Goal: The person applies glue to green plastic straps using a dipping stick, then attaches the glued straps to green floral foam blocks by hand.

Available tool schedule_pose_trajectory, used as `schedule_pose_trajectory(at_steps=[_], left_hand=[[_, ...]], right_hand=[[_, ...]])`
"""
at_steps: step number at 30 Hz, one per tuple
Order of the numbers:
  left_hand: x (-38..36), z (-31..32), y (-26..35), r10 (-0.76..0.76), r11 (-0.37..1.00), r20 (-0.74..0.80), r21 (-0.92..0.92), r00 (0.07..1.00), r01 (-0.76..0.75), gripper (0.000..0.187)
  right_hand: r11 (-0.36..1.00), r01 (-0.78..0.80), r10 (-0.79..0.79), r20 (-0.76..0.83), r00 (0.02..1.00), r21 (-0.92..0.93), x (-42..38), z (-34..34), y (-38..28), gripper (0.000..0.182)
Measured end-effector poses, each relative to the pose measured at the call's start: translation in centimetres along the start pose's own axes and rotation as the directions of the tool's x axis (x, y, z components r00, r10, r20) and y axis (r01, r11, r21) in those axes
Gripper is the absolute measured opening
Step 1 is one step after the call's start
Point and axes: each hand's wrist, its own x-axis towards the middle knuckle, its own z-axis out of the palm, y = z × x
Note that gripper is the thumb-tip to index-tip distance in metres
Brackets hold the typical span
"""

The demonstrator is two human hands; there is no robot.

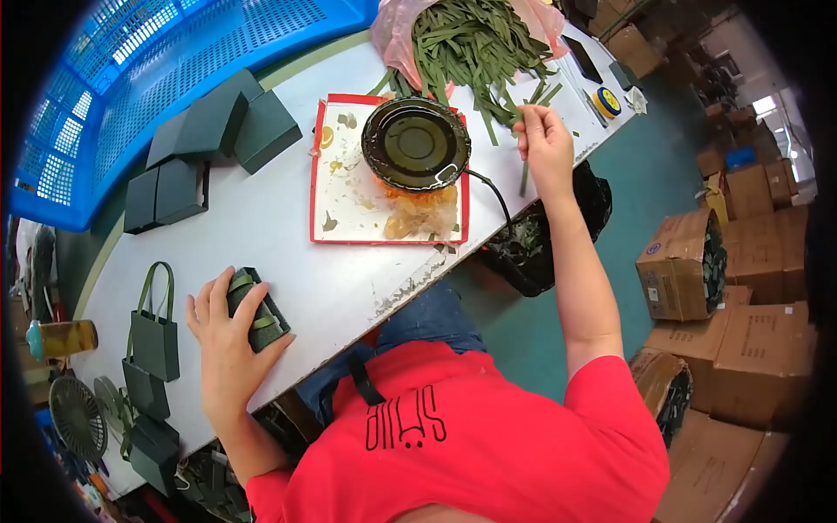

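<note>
My left hand [231,336] is wrapped round a small dark green box [271,324] with a green ribbon strip across it, on the white table. On the right, my right hand [544,144] pinches a green ribbon strip [524,179] that hangs down from the fingers. Beside that hand, many green ribbon strips [466,44] spill from a pink plastic bag [398,44]. Between my hands a round black pot [416,144] of dark liquid stands on a red-edged white board [340,213] smeared with yellowish residue.
Dark green boxes [266,131] lie by a blue crate [131,113] at the upper left. Finished-looking green bags with handles [155,344] stand at the left, near a fan [77,417]. A black cord [495,187] leaves the pot. Cardboard boxes [676,266] fill the right.
</note>
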Motion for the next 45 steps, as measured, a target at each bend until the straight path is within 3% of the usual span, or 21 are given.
schedule_pose_trajectory(at_steps=[3, 7, 8, 11, 12, 15, 19, 23, 29, 45], left_hand=[[-0.1, 0.2, -0.1, 0.006, 1.000, -0.009, -0.010, 1.000, -0.006, 0.071], [-0.2, 0.3, -0.2, 0.012, 1.000, -0.009, -0.011, 1.000, -0.012, 0.072], [-0.2, 0.3, -0.2, 0.010, 1.000, -0.009, -0.014, 1.000, -0.010, 0.072], [-0.3, 0.4, -0.2, 0.002, 1.000, -0.008, -0.023, 1.000, -0.002, 0.072], [-0.3, 0.4, -0.2, -0.001, 1.000, -0.008, -0.027, 1.000, 0.001, 0.072], [-0.3, 0.6, -0.3, -0.006, 1.000, -0.006, -0.026, 1.000, 0.006, 0.072], [-0.1, 0.5, -0.1, 0.012, 0.999, 0.004, -0.039, 1.000, -0.012, 0.073], [0.0, 0.7, -0.1, 0.020, 0.999, 0.011, -0.049, 1.000, -0.020, 0.072], [-0.3, 0.7, 0.0, 0.014, 0.998, 0.016, -0.067, 1.000, -0.013, 0.071], [-0.3, 0.7, 0.0, 0.018, 0.998, 0.016, -0.057, 1.000, -0.017, 0.073]], right_hand=[[0.973, 0.034, -0.036, 0.004, 0.999, 0.230, 0.4, 0.0, -2.1, 0.027], [0.917, 0.029, -0.035, 0.007, 0.999, 0.397, 0.1, -0.3, -5.4, 0.036], [0.916, 0.059, -0.056, -0.021, 0.998, 0.397, -0.4, -0.4, -6.5, 0.033], [0.978, 0.160, -0.152, -0.068, 0.986, 0.133, -2.1, -2.7, -8.0, 0.025], [0.985, 0.153, -0.141, -0.142, 0.980, 0.078, -3.4, -2.9, -9.4, 0.019], [0.987, 0.051, -0.061, -0.057, 0.997, -0.153, -7.5, -4.0, -12.1, 0.017], [0.948, -0.319, 0.307, 0.226, 0.925, 0.018, -11.2, -1.7, -11.3, 0.019], [0.850, -0.487, 0.400, 0.356, 0.844, 0.201, -11.4, 1.9, -8.0, 0.017], [0.780, -0.537, 0.388, 0.425, 0.817, 0.320, -10.2, 4.0, -6.0, 0.020], [0.809, -0.528, 0.413, 0.390, 0.823, 0.258, -8.9, 4.7, -5.5, 0.025]])
